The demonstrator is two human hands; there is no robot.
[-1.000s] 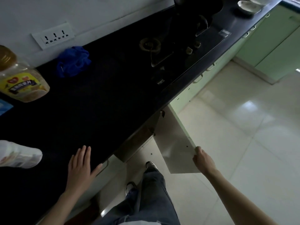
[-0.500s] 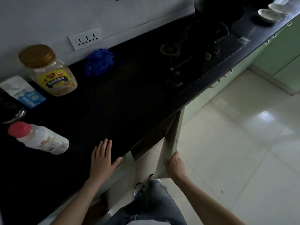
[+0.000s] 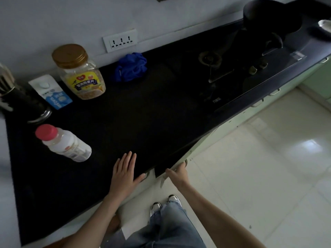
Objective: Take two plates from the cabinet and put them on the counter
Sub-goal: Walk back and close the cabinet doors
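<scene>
The black counter fills the middle of the view, and no plates lie on its near part. My left hand rests flat on the counter's front edge, fingers spread, holding nothing. Just under that edge, my right hand holds the top corner of the pale green cabinet door, which stands almost closed against the cabinet front. The cabinet's inside is hidden. A white dish shows at the far right edge, partly cut off.
On the counter's left stand an oat jar, a milk carton, a dark utensil holder and a lying pink-capped bottle. A blue cloth lies by the wall. The gas hob carries a black pan.
The cabinet door swung from wide open to almost closed with my right hand on its edge. My left hand stayed on the counter. The view shifted and shows more of the counter's left.
</scene>
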